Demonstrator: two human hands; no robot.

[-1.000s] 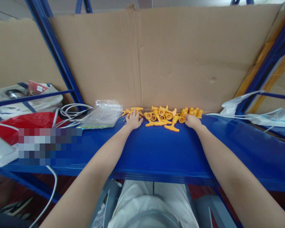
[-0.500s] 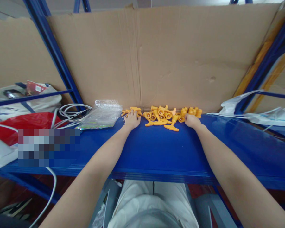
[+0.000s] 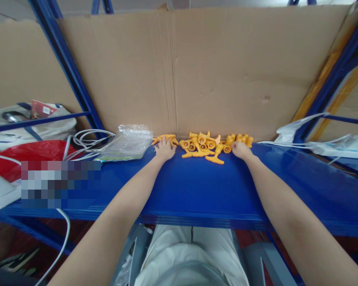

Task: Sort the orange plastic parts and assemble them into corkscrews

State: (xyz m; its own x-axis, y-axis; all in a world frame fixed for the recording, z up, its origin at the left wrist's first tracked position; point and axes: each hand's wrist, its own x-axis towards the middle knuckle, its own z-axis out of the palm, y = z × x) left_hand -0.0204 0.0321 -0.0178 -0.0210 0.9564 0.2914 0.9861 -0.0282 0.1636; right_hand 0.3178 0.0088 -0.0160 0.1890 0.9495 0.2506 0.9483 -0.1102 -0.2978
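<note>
Left hand (image 3: 165,151) is resting open on yellow pieces (image 3: 159,138), right hand (image 3: 241,150) curled, contents unclear; foremost yellow T-piece (image 3: 218,150) is lying between them on blue shelf (image 3: 197,190), nearer the right, stem pointing toward cardboard (image 3: 226,79).

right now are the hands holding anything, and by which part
Cannot be told: the left hand is spread over yellow handles; the right hand is curled, fingertips hidden.

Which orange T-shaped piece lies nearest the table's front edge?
The orange T-shaped piece nearer the right hand than the left; its crossbar juts out past all others.
</note>
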